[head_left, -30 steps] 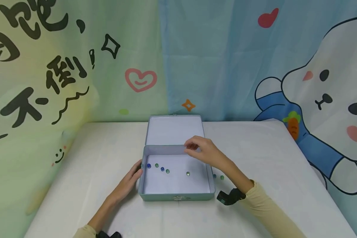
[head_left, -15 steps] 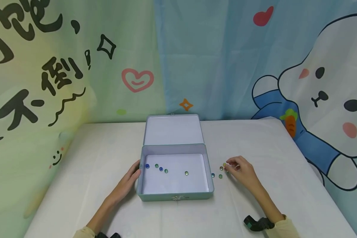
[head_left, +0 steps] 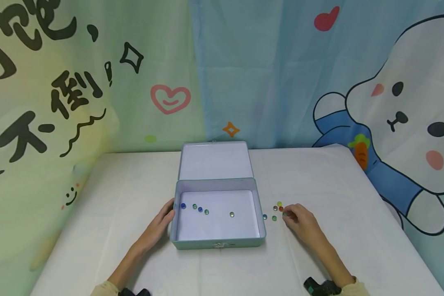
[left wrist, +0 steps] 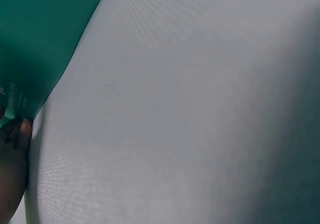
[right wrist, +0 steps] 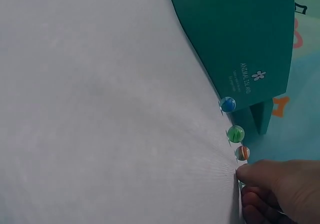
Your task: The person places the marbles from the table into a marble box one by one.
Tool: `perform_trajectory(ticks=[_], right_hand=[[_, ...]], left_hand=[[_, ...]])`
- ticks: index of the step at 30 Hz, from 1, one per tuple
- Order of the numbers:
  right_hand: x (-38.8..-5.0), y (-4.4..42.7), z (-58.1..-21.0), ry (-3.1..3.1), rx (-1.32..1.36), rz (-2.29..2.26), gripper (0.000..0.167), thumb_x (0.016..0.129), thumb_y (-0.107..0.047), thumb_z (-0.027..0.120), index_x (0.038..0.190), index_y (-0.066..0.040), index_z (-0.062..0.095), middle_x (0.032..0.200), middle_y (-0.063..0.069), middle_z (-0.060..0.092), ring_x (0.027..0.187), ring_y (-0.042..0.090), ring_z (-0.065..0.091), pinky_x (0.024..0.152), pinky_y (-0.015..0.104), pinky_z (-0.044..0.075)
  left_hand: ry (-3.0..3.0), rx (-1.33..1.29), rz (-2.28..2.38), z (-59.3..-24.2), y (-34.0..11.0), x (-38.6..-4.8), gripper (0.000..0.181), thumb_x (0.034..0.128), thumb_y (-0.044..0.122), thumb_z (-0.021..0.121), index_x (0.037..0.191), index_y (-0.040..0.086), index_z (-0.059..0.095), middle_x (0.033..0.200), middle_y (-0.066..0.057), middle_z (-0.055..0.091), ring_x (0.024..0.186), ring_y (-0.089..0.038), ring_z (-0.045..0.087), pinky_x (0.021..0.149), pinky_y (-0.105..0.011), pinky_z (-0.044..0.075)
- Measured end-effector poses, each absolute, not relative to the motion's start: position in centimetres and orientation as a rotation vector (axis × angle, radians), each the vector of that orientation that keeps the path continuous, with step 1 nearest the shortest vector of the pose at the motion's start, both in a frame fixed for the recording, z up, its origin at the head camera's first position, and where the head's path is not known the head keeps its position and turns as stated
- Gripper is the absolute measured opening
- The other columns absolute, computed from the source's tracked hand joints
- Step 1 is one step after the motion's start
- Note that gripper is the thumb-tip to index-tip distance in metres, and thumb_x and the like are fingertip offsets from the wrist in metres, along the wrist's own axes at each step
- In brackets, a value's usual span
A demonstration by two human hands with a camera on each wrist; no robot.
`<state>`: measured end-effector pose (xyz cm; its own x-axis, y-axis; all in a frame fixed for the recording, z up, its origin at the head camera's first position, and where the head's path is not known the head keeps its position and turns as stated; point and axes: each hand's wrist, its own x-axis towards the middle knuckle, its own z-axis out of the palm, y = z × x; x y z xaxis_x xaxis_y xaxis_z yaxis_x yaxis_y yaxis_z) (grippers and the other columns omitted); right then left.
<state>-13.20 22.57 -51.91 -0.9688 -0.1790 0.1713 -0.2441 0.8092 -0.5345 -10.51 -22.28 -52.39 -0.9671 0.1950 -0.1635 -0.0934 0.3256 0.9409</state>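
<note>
A green tin box stands on the table with its lid tilted back. Several glass marbles lie inside, among them a blue marble and a pale one. My left hand rests its fingers against the box's left wall. To the right of the box, my right hand pinches a green marble at table level; in the right wrist view the fingertips mostly hide it. Close by lie a yellow marble, an orange-red marble and another green marble.
A blue marble lies beside the box's right wall. Near the yellow one is a clear brownish marble. White cloth covers the table, and a printed curtain hangs behind its far edge.
My right hand has moved from above the box to the marbles at its right, then slid from the yellow marble to a green one. My left hand stays at the box.
</note>
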Motion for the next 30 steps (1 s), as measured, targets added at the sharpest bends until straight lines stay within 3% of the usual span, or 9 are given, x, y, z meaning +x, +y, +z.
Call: perform_trajectory(ticks=[30], right_hand=[[-14.0,21.8,-50.9,-2.838,0.339,0.852,0.014,0.082,-0.002,0.072,0.095,-0.003,0.068,0.086,0.005,0.064,0.079,0.013,0.059,0.068,0.028,0.054]], left_hand=[[2.355,0.072,1.68,-52.2,-22.1,-10.5,0.059,0.1044,0.039,0.034,0.156,0.016,0.018,0.162,-0.014,0.022,0.15,-0.035,0.016,0.12,-0.059,0.012]])
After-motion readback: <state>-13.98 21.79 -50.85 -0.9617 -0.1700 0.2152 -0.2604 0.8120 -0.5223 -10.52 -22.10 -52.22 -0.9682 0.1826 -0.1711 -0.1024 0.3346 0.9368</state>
